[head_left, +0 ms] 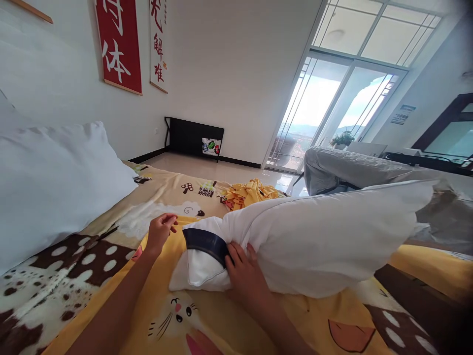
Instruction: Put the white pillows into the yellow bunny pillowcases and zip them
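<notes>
A plump white pillow (325,236) with a dark blue band (206,244) near its left end lies across a yellow pillowcase (166,296) printed with a rabbit face. My right hand (246,268) is closed on the pillow beside the band, its fingers pressing into the white cloth. To the left of the pillow's corner, my left hand (161,232) is pinched at the upper edge of the yellow pillowcase. Its fingertips partly hide the fabric there. The pillow's left corner rests on the yellow cloth.
Another white pillow (55,182) stands at the left on the patterned blanket (162,185). Crumpled yellow cloth (251,193) lies beyond the held pillow. A plastic-covered sofa (354,165) is at the right, and a folded black table (192,135) leans against the wall.
</notes>
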The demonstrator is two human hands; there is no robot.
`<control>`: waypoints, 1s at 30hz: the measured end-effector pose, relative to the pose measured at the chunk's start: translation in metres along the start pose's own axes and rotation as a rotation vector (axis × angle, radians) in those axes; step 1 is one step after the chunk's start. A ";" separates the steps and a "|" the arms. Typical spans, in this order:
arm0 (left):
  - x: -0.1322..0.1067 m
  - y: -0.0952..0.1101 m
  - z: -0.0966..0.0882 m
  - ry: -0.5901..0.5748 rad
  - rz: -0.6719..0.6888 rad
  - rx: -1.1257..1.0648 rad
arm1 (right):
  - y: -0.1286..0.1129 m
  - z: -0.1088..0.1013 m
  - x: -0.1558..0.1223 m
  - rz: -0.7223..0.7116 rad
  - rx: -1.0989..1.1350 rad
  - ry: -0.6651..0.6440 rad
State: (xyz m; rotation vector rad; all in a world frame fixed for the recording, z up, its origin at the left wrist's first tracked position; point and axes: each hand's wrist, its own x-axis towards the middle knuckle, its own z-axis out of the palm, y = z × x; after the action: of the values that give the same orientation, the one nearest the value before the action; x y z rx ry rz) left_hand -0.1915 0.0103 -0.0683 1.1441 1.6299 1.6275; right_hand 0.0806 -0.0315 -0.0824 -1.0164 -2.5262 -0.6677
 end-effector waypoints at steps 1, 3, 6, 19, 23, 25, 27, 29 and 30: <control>-0.001 0.008 -0.001 0.018 0.027 -0.027 | 0.001 0.003 0.000 -0.002 -0.001 0.000; -0.006 0.027 -0.004 0.028 0.080 -0.075 | 0.002 0.008 0.001 -0.003 0.006 -0.012; -0.024 0.058 -0.006 -0.086 0.222 -0.031 | 0.002 0.009 0.001 -0.006 -0.013 -0.009; -0.090 0.075 0.030 -0.719 0.940 1.059 | 0.007 -0.010 0.005 0.053 0.141 0.045; -0.090 0.083 0.024 -0.836 0.905 1.011 | 0.016 -0.030 0.005 0.099 0.166 0.117; -0.096 0.091 0.020 -0.869 0.909 1.006 | 0.025 -0.040 0.005 0.145 0.107 0.223; -0.101 0.099 0.015 -0.886 0.903 1.019 | 0.034 -0.049 0.005 0.208 0.038 0.320; -0.104 0.106 0.009 -0.902 0.884 1.019 | 0.040 -0.058 0.004 0.240 -0.013 0.379; -0.105 0.109 0.006 -0.908 0.874 1.013 | 0.041 -0.062 0.003 0.243 -0.031 0.399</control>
State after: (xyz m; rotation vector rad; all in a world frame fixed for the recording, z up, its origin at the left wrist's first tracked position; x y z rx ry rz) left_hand -0.1171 -0.0886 0.0187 2.8302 1.2918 0.2505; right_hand 0.1160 -0.0367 -0.0170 -1.0575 -2.0191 -0.7536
